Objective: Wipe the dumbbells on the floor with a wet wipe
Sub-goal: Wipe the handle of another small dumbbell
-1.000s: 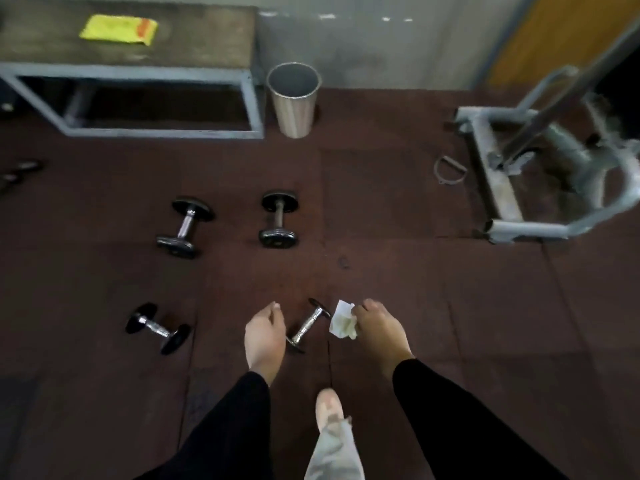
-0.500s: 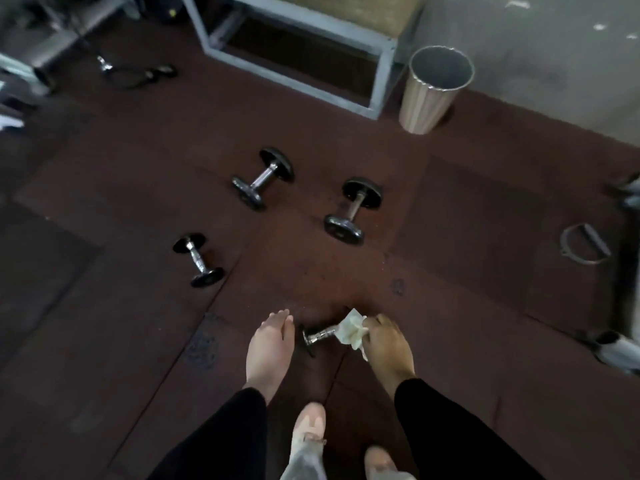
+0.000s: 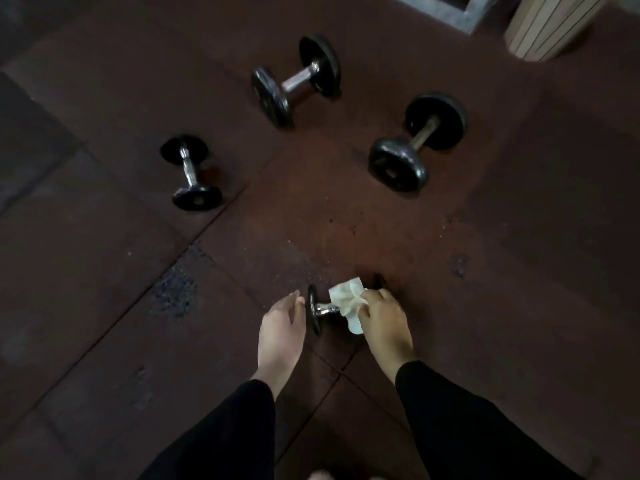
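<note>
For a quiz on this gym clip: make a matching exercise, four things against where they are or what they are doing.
Things
1. wet wipe
2. left hand
3. small dumbbell
4. ribbed bin

Places or states
a. top right corner
b. alone on the left of the floor
c. gripped by the right hand on the nearest dumbbell
d. fingers straight beside the nearest dumbbell's end plate

Pairs: 1-c, 2-d, 3-b, 4-a

I count four dumbbells on the floor: one [image 3: 322,309] under my hands, one [image 3: 192,174] left, two farther out [image 3: 296,79] [image 3: 417,142]. One wet wipe [image 3: 348,301]. One ribbed bin [image 3: 550,26] at the far right.
</note>
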